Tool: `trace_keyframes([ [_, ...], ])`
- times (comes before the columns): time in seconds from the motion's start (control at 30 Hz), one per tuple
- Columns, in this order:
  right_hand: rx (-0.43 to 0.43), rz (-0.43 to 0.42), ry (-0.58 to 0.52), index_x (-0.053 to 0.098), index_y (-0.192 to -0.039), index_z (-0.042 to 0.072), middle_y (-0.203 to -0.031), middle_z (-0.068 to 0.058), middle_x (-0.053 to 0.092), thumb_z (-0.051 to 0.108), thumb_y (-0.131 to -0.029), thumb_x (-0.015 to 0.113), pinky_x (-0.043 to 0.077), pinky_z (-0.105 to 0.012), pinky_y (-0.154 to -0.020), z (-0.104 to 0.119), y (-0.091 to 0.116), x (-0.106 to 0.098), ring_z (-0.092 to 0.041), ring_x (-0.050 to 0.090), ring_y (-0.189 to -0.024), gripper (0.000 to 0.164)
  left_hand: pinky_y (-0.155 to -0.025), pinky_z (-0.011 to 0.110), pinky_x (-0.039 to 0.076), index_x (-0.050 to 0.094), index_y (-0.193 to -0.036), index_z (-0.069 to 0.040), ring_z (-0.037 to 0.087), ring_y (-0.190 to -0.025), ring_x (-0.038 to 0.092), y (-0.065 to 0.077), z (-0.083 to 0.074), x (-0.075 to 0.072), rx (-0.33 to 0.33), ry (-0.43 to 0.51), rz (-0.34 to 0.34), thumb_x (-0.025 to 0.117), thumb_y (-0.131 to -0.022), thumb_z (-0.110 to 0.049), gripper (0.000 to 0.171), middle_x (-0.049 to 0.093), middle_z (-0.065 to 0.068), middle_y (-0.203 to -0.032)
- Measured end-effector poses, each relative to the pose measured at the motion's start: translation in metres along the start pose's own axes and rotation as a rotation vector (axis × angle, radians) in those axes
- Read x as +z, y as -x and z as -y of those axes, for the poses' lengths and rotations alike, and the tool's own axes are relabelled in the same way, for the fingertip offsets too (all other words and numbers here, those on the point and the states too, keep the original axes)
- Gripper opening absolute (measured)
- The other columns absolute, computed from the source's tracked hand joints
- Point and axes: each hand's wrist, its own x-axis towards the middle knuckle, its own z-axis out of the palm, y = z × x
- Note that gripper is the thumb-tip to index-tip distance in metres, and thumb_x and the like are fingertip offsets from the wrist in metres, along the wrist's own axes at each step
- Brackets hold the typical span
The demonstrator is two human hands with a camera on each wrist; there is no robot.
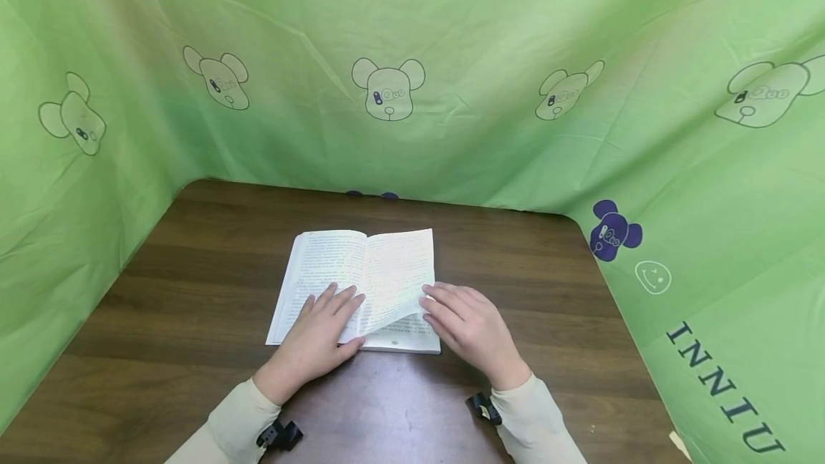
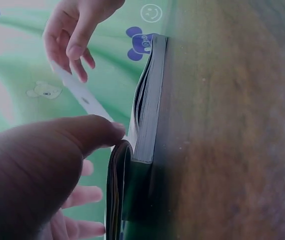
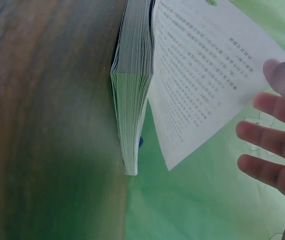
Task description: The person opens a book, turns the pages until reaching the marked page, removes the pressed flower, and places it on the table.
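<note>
An open book [image 1: 331, 256] with printed pages lies on the table. My left hand [image 1: 316, 335] rests on its left page with fingers spread, the thumb near the lower edge by the fold. In the left wrist view that thumb [image 2: 100, 132] lies at the fold between the two page stacks. My right hand [image 1: 473, 324] holds a lifted right-hand page [image 1: 396, 271] near its outer edge, pinched between thumb and forefinger. The right wrist view shows the thumb [image 3: 280, 75] against the page's corner, the forefinger hidden behind the sheet and the other fingers apart from it.
Dark wood table [image 1: 193, 292] surrounds the book. Green cloth [image 1: 290, 142] printed with bear heads hangs along the table's back and sides. Each sleeve has a small black device [image 1: 279, 437] strapped near the wrist.
</note>
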Motion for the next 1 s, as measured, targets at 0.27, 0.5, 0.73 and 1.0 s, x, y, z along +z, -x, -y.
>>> trace_keyframes([
  [0.27,0.105,0.09,-0.054,0.067,-0.133,0.005,-0.135,-0.012,0.068,0.033,-0.102,0.062,0.053,-0.048,-0.098,-0.001,0.004,0.002,-0.032,0.068,-0.119,0.042,-0.112,0.064,0.036,0.027,-0.162,-0.011,0.037,-0.15,0.035,-0.002,0.005,0.002,0.058,0.017,-0.186,0.074,-0.09,-0.032,0.089,0.032,0.014,-0.166],
  [0.5,0.257,0.339,-0.109,0.055,-0.147,0.012,-0.153,-0.01,0.053,0.048,-0.1,0.062,0.038,-0.054,-0.116,0.001,0.009,0.001,-0.033,0.053,-0.138,0.059,-0.117,0.072,0.016,0.014,-0.165,-0.013,0.042,-0.157,0.001,-0.002,0.007,0.002,0.086,-0.044,-0.272,0.081,-0.08,-0.027,0.11,-0.006,0.018,-0.172],
  [0.73,0.38,0.555,-0.153,0.045,-0.155,0.015,-0.163,-0.01,0.039,0.05,-0.091,0.074,0.029,-0.058,-0.12,0.002,0.014,0.002,-0.032,0.039,-0.149,0.079,-0.112,0.08,0.005,0.03,-0.163,-0.019,0.042,-0.158,-0.002,-0.003,0.007,0.001,0.111,-0.124,-0.237,0.077,-0.08,-0.027,0.096,-0.002,0.012,-0.173],
  [1.0,0.44,0.661,-0.213,0.04,-0.158,0.017,-0.166,-0.008,0.034,0.059,-0.087,0.073,0.025,-0.059,-0.122,0.004,0.017,0.002,-0.033,0.034,-0.152,0.089,-0.108,0.084,0.004,0.043,-0.158,-0.019,0.043,-0.158,0.0,-0.002,0.007,0.002,0.099,-0.15,-0.216,0.072,-0.079,-0.028,0.085,0.008,0.017,-0.172],
])
